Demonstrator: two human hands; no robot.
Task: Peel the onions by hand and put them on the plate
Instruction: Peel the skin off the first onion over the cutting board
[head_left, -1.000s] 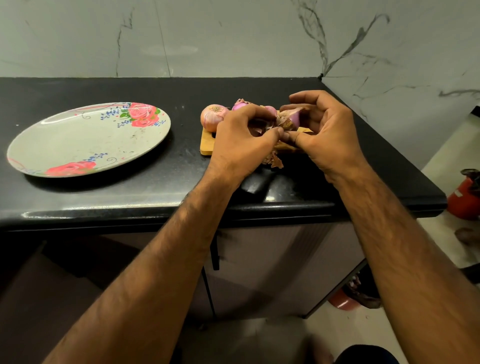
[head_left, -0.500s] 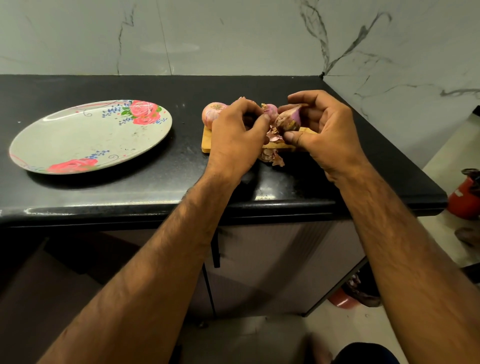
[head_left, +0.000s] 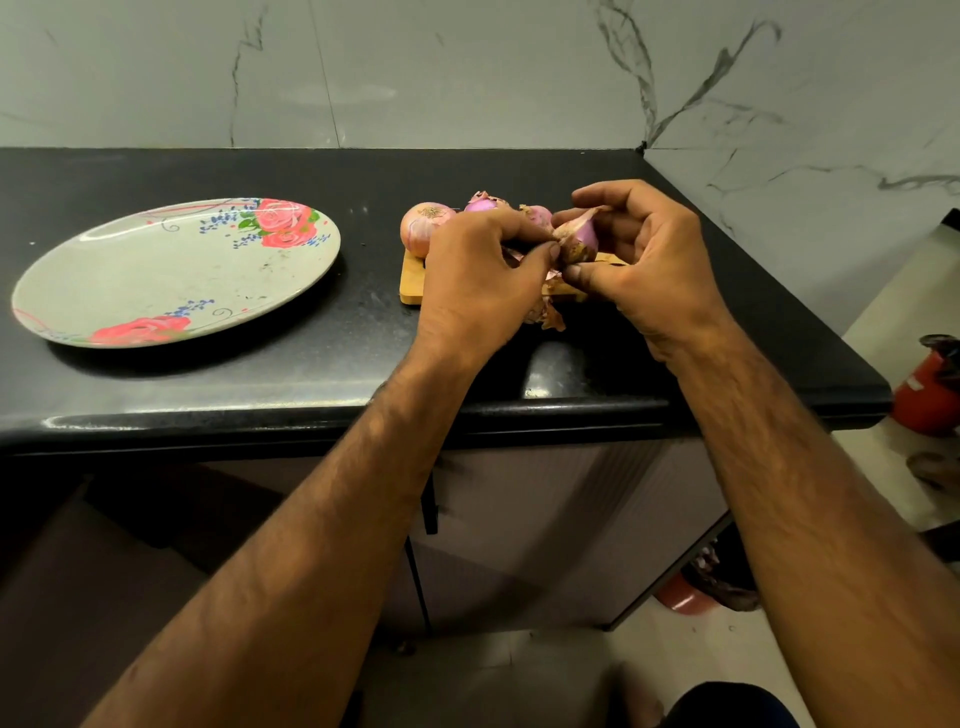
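Observation:
My right hand (head_left: 649, 270) grips a small purple onion (head_left: 582, 239) with loose papery skin, held just above a small wooden board (head_left: 411, 280). My left hand (head_left: 478, 280) pinches the skin at the onion's left side. Three more onions lie on the board behind my hands: an unpeeled pinkish one (head_left: 422, 228) at the left, a purple one (head_left: 485, 203) and a third (head_left: 540, 215), both partly hidden. Torn skin scraps (head_left: 548, 317) lie at the board's front edge. A white plate with red roses (head_left: 171, 270) sits empty on the left of the counter.
The black stone counter (head_left: 311, 364) ends at a rounded front edge and meets marble walls behind and at the right. Cabinet doors stand below. A red cylinder (head_left: 930, 389) is on the floor at the far right.
My left hand has shifted slightly down and right, its fingers now pinching the skin of the onion that my right hand holds. The onion has turned a little in my right hand.

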